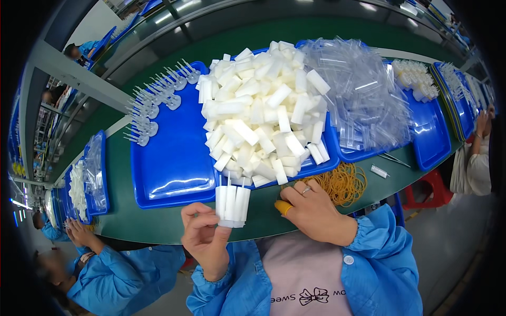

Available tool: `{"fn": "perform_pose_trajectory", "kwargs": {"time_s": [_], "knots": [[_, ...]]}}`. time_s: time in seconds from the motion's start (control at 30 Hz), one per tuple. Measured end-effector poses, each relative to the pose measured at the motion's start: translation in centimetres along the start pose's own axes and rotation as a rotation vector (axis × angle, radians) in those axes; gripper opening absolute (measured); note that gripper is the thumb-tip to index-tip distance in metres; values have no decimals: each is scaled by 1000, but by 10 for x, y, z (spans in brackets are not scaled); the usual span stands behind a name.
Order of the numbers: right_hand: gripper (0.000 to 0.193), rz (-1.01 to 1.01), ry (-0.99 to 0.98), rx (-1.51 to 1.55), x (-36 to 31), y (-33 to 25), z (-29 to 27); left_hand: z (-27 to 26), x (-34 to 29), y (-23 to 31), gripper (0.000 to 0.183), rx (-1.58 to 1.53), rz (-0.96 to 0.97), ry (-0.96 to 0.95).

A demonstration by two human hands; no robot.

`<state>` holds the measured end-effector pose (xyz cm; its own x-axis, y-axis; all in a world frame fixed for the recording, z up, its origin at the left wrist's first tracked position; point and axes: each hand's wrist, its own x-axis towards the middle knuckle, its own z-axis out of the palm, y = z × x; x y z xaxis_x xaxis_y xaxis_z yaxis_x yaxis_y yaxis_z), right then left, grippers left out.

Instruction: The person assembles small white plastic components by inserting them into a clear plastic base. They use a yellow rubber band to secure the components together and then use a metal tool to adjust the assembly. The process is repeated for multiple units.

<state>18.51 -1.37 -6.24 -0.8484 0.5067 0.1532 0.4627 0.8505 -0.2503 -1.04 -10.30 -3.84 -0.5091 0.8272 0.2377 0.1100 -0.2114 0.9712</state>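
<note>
My left hand pinches a cluster of white foam pieces by its clear plastic base, with the cluster held upright above the table's near edge. Thin clear pins show at the top of it. My right hand rests palm down, fingers curled, at the near left edge of a heap of tan rubber bands. A ring and a yellow finger cot are on that hand; its fingertips are partly hidden, so what they grip cannot be made out. Straight ahead, a large pile of white foam pieces overflows its blue tray.
A blue tray on the left bears clear pronged plastic pieces along its far side. Clear plastic sleeves fill another tray. Tweezers and a small white-filled tube lie on the green table. Co-workers sit either side.
</note>
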Motion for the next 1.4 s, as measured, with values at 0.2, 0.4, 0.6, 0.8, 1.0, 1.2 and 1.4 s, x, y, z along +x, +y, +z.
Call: {"fn": "perform_pose_trajectory", "kwargs": {"time_s": [0.2, 0.4, 0.6, 0.8, 1.0, 1.2, 1.4], "knots": [[18, 516, 139, 911, 1, 9, -57, -6, -8, -4, 18, 76, 102, -82], [29, 449, 511, 1654, 4, 38, -53, 10, -17, 4, 21, -3, 130, -315], [30, 420, 478, 1855, 6, 32, -50, 18, -19, 4, 22, -79, 95, -378], [30, 338, 544, 1768, -5, 32, -50, 18, -18, -7, 15, -267, -84, -300], [31, 171, 548, 1646, -9, 34, -45, 25, -16, -4, 18, -481, -223, -278], [32, 173, 570, 1725, -10, 36, -45, 25, -15, -6, 16, -599, -346, -331], [27, 147, 472, 1756, -7, 27, -44, 28, -16, -5, 19, -608, -352, -336]]}}
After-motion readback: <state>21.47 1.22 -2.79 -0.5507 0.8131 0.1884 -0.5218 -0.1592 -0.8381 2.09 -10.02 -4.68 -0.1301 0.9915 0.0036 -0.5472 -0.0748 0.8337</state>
